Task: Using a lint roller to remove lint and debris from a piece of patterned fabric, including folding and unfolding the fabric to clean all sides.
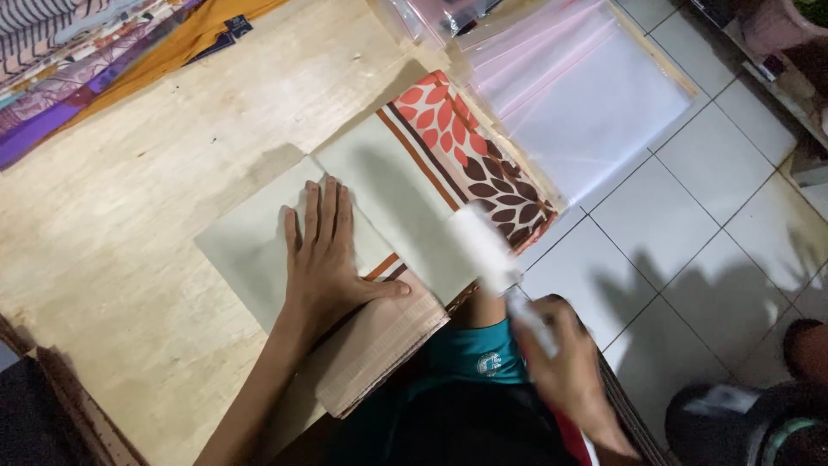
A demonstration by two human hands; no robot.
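On the pale wooden surface [155, 173], the fingers [321, 207] of the left hand [323, 259] lie flat and close together, with the thumb stretched out to the side, pressing down on a folded cloth [405, 198]. The cloth is cream-coloured where the palm rests, with brown and orange stripes and a border of red and dark brown leaves at its far end, and its near edge hangs just over the edge of the surface. The right hand [565, 362] is held off the surface, above the person's lap, and its fingers are curled around the near end of a white stick-like object [487, 255]; motion blur makes it hard to tell what this object is, possibly a roller or a rolled sheet. Its far end reaches across the near right corner of the cloth. Just beyond the leaf border lies a stack of clear plastic bags [586, 95] with pink edges, partly over the surface's edge. At the far left corner, well apart from the hands, sits a pile of patterned fabrics [78, 60] in purple, orange and stripes. A white tiled floor [690, 224] lies to the right.
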